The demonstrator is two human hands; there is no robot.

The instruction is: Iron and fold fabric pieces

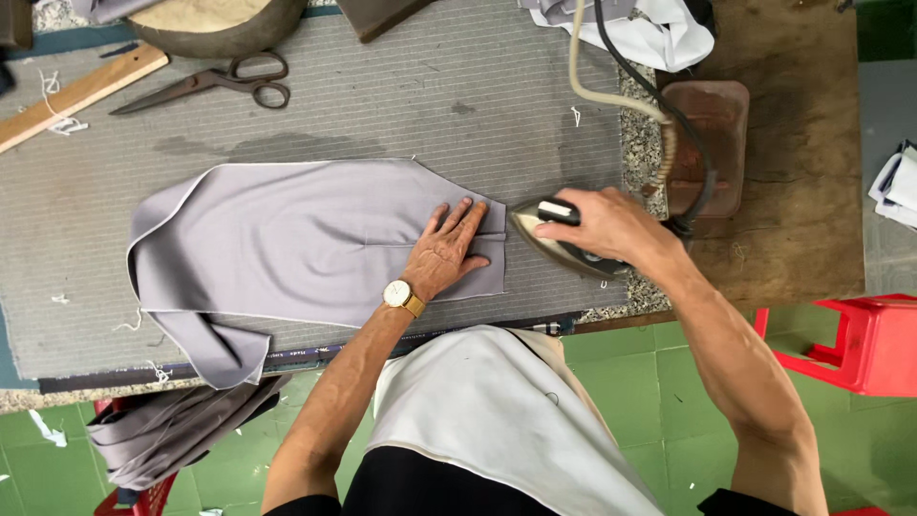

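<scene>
A grey fabric piece (287,239) lies flat on the grey striped ironing pad (458,96). My left hand (446,250), with a gold watch on its wrist, presses flat on the fabric's right end, fingers spread. My right hand (597,222) grips the black handle of a metal iron (546,241), whose tip points left at the fabric's right edge, just beside my left fingertips. A cream hose and a black cord (611,57) run up from the iron.
Scissors (224,81) and a wooden ruler (76,96) lie at the pad's far left. A brown iron rest (712,143) sits on the wooden board at right. More grey fabric (162,430) hangs below the table. A red plastic stool (860,344) stands on the green floor.
</scene>
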